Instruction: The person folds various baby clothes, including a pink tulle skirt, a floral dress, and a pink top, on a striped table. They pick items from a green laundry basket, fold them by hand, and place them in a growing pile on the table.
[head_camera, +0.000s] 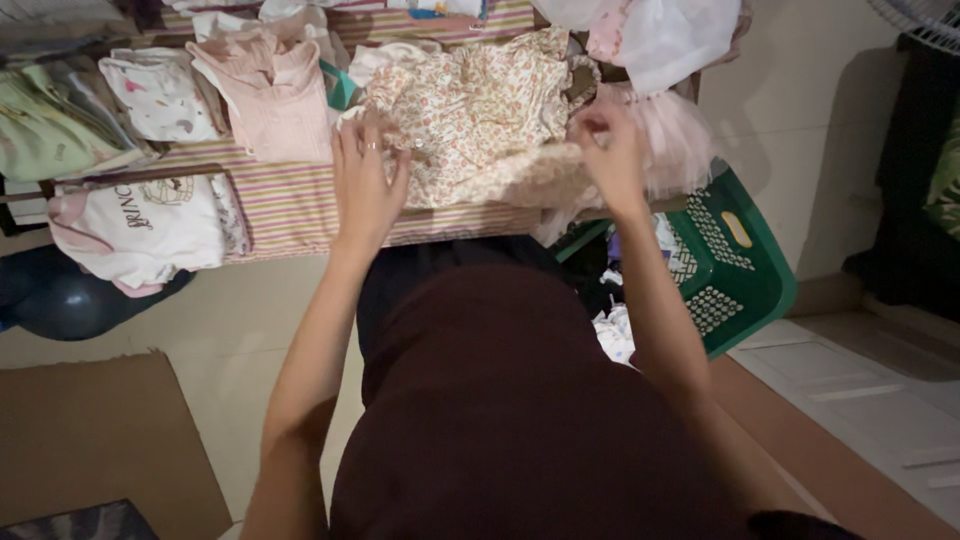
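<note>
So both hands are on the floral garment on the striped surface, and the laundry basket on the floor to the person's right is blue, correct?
Not quite: the laundry basket is green, not blue, as the head view shows. The rest holds: the left hand and the right hand are both on the floral garment, which lies on the striped surface, and the basket sits on the floor to the person's right.

A green laundry basket (745, 275) stands beside folded pink clothes (275, 95).
</note>
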